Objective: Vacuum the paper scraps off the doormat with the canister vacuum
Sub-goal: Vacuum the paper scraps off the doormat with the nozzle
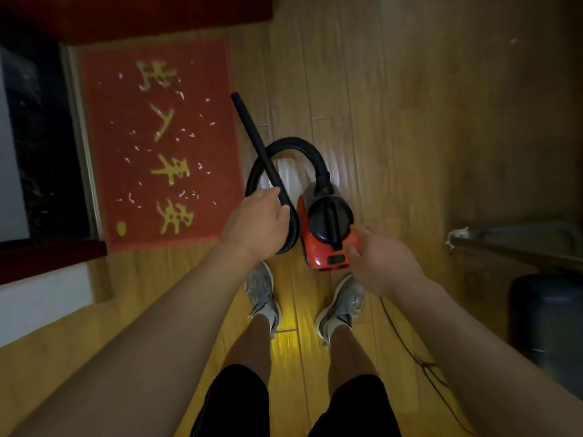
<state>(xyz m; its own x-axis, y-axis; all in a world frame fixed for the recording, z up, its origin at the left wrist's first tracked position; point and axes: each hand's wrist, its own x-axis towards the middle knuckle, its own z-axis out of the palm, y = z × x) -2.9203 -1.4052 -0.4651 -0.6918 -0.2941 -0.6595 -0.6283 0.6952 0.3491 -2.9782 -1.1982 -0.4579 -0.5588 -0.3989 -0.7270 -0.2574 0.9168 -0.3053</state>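
Note:
A red doormat (104, 99) with yellow characters lies on the wooden floor at the left, strewn with several white paper scraps (181, 94). A red and black canister vacuum (328, 234) stands on the floor in front of my feet. Its black hose (303, 146) loops up from the body. My left hand (257, 223) grips the lower end of the black wand (257, 143), whose tip points up and left over the mat's right edge. My right hand (378, 263) hovers at the vacuum's right rear corner, fingers relaxed, the thumb near its rear panel.
A dark doorway with a red frame (50, 257) borders the mat on the left. The power cord (410, 348) trails across the floor on the right. A dark round bin (549, 320) and a grey ledge (517, 244) stand at the right.

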